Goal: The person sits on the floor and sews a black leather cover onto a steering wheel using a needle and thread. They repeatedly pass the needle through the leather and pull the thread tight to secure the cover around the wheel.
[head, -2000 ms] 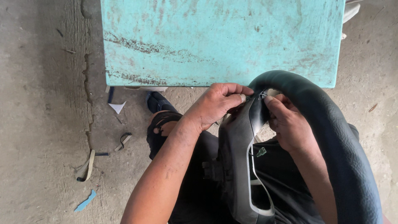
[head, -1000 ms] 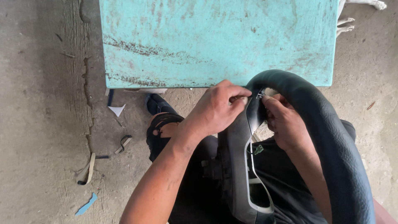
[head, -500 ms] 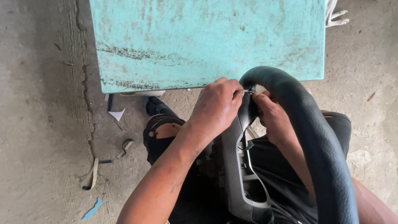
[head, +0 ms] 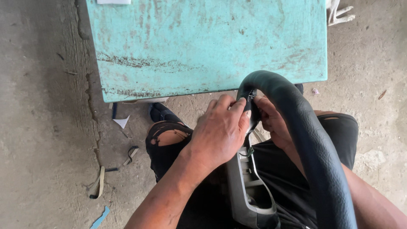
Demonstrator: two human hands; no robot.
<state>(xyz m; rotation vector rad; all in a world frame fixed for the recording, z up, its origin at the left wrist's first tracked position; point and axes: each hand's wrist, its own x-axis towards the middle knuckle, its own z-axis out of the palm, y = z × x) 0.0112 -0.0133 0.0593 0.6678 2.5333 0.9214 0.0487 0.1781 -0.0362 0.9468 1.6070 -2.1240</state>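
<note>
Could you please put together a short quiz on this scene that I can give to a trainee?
1. True or false: the steering wheel lies flat on the turquoise table.
2. Which hand covers the inner side of the rim near its top? A) left hand B) right hand C) both
3. What lies on the concrete floor to the person's left?

Key:
1. False: it stands on edge over the person's lap, in front of the table.
2. C: both hands meet there, fingers pressed at the same spot.
3. Small scraps: strips, a white triangular piece and a blue sliver.
</note>
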